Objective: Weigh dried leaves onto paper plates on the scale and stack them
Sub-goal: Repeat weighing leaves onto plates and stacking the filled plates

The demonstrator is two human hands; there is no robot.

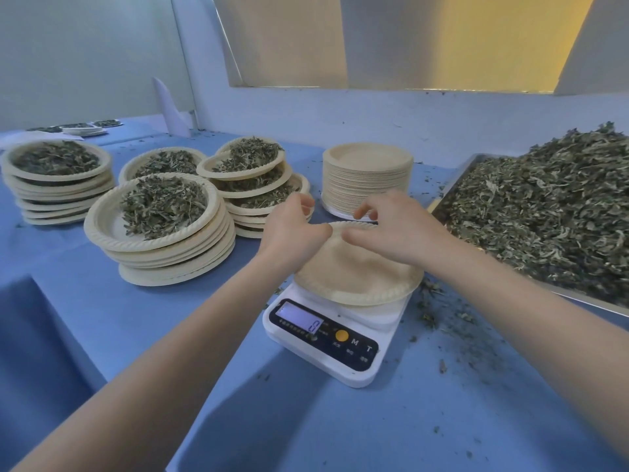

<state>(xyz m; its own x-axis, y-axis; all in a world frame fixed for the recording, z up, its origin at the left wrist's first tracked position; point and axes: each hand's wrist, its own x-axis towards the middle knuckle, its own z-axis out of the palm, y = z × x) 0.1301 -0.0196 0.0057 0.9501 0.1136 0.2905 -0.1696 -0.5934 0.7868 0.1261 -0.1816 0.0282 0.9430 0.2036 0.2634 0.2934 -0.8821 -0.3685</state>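
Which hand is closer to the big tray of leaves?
The right hand. It hangs over the far rim of the plate on the scale, beside the tray. The left hand is across the plate, farther away.

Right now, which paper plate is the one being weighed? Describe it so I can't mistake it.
Find the white digital kitchen scale at the centre of the blue table. The empty beige paper plate lies on it, both hands at its far rim. Unlike the leaf-filled plate stacks to the left, it holds nothing.

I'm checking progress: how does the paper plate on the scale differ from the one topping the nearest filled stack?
The plate on the scale is empty; the nearest stack's top plate holds dried leaves. The first has both hands at its far rim, left hand and right hand; the second is untouched. Both are beige, with ridged rims.
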